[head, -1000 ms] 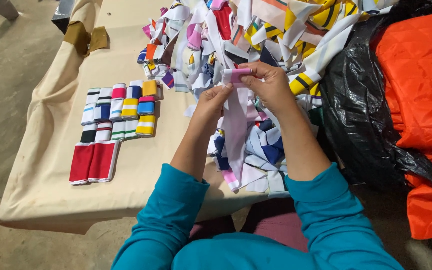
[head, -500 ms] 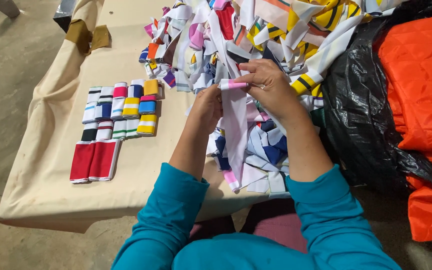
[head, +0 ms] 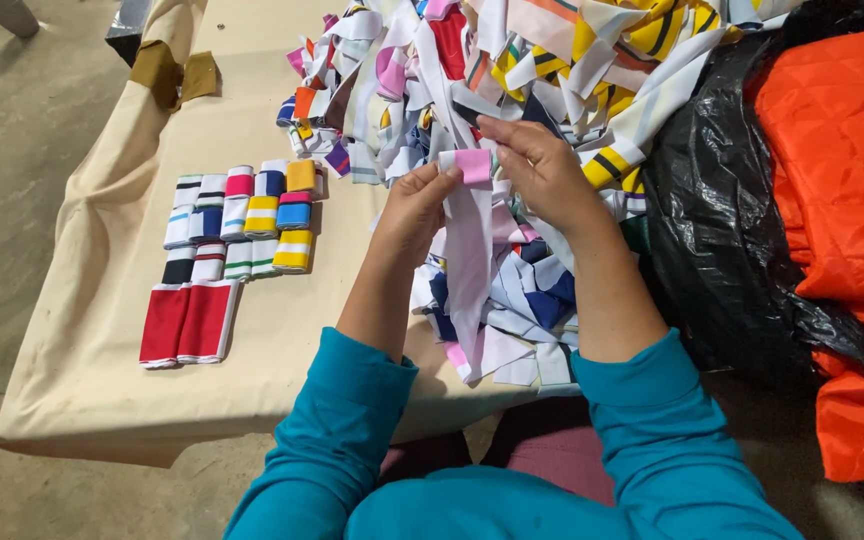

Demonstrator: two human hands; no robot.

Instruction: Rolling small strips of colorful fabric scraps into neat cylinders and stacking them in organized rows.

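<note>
Nearest the viewer, teal sleeves (head: 352, 440) lead to both hands above the counter (head: 272, 330). Left hand (head: 414, 205) and right hand (head: 537, 165) each close their grip on a pink-and-white fabric strip (head: 470, 230), which hangs down. Beyond: folded strips (head: 242, 215) and a loose fabric heap (head: 512, 60).

Grey concrete floor (head: 22, 110), table draped in beige cloth (head: 102, 330), even light

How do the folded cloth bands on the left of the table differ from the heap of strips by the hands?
The folded bands lie flat in neat rows, each compact; the heap of strips is loose, tangled and unfolded. The folded bands lie apart from both hands; the left hand and right hand hold one strip over the heap. Both are striped, multicoloured cloth.
</note>
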